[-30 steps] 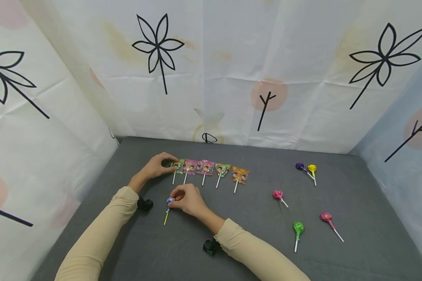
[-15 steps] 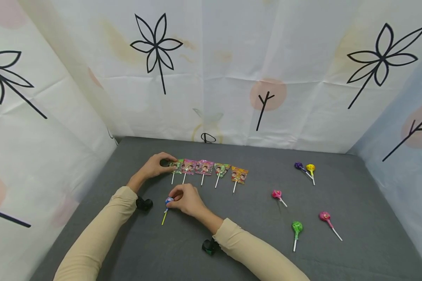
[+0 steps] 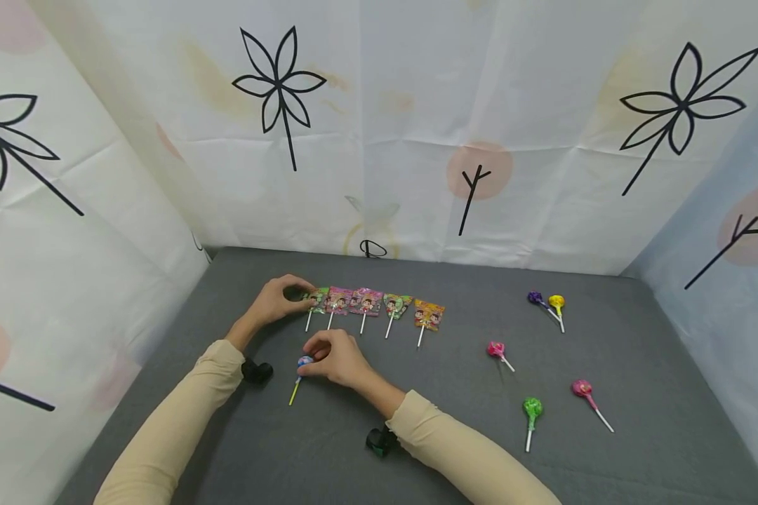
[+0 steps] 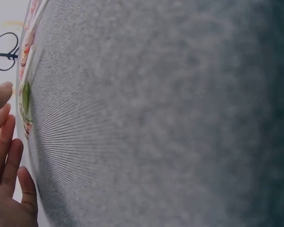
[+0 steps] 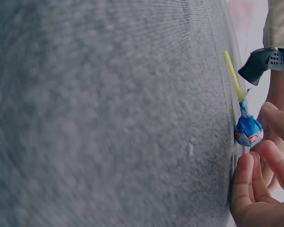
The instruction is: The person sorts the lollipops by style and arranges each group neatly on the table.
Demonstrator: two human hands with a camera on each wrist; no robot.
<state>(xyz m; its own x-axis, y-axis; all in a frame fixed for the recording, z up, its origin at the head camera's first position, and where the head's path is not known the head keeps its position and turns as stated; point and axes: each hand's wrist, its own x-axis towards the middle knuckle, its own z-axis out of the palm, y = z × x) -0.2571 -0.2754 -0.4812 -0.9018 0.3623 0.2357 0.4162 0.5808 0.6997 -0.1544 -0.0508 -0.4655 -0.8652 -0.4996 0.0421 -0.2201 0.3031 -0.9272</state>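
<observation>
"So, what has just changed?"

"Very little. Nearest, the right hand [image 3: 337,358] still pinches a blue lollipop [image 5: 249,132] between thumb and fingertips, its yellow stick [image 3: 295,393] slanting toward the wearer. Farther off, the left hand [image 3: 279,300] stays at the left end of a row of wrapped lollipops [image 3: 366,302], fingers spread in a loose curve beside the green-wrapped one [image 3: 319,300]. Whether they touch it, I cannot tell."

"What does that mean for the work?"

"I'd judge it a pause: the blue lollipop is in front of the row, held, and the five wrapped ones keep their order."

"And the surface?"

"A dark grey worktop [image 3: 442,379]. On its right side, near to far, lie loose round lollipops: green [image 3: 533,407], deep pink [image 3: 582,389], bright pink [image 3: 495,349], then yellow [image 3: 556,301] and purple [image 3: 535,297] close together, sticks meeting."

"Beyond?"

"Pale fabric walls [image 3: 379,105], printed with black outlined flowers [image 3: 278,84] and soft pink circles [image 3: 457,168]."
</observation>
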